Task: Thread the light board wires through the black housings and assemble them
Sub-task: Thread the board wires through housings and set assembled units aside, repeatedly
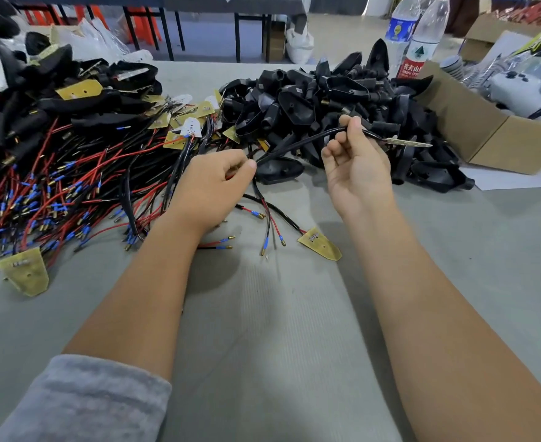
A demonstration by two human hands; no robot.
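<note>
A: Head camera first. What holds what?

B: Past the right hand [356, 167], out to its right, an open cardboard box [486, 135] holds pale plastic items and clear wrapping; I cannot tell what they are. Two water bottles [422, 36] stand beyond that hand, behind the heap of black housings [336, 100].

A: And the wire?

B: A black sheathed wire [297, 143] runs between the two hands. The right hand's thumb and fingers are curled round it near the far end, and its light board [407, 141] sticks out just right of those fingers, seen edge-on. The left hand [213, 185] pinches the same wire's other end at its fingertips.

A: What lies close by?

B: One black housing [278, 170] lies on the grey table [278, 330] between the hands, touching nothing I can confirm. A loose yellow board [320, 244] with its leads sits nearer the person than both hands. Left of the left hand spreads a tangle of red and black wires [65, 199].
</note>
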